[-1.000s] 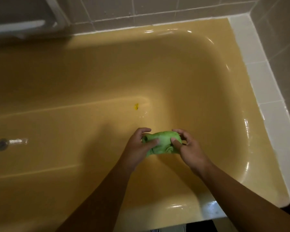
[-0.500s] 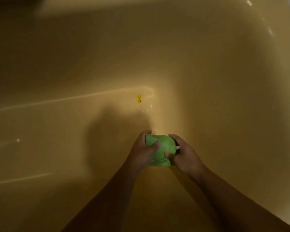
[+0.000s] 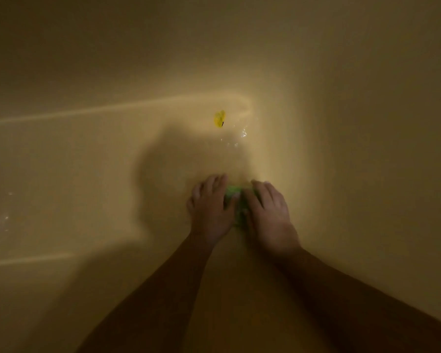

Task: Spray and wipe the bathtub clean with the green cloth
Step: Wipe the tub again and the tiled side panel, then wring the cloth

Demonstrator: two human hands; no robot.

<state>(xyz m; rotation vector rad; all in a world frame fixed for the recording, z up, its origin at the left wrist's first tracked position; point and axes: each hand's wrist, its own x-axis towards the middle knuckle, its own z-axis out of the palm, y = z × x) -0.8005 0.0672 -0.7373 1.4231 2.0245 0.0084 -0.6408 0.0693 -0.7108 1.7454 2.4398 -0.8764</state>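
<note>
Green cloth (image 3: 236,200): bunched into a small wad on the floor of the bathtub (image 3: 87,187), on the person's side of the yellow speck (image 3: 219,119) and slightly right of it. Only a strip of green is seen between the two hands.
Left hand (image 3: 210,207): laid flat over the wad, fingers stretched toward the speck. Nothing is curled round the cloth, so the grip is read as open and pressing, as far as the blur allows.
Right hand (image 3: 270,212): laid likewise, farther right of the speck, fingers straight. The cloth is pressed, not pinched.
Yellow speck: a small bright mark with a dark fleck, well apart from the cloth.
Wet glints (image 3: 239,138): seen just right of the speck, between it and the cloth, so that patch is judged already wetted.
Step in hand: wiping of the tub floor, judged barely begun.
Done well: weight should be kept on the palms, and the wad spread wider so that more surface is covered. Strokes should be pushed toward the speck and overlapped, with firmer pressure applied over the speck itself.
Risk: wet enamel is likely slippery, so the hands could slide off the wad.
</note>
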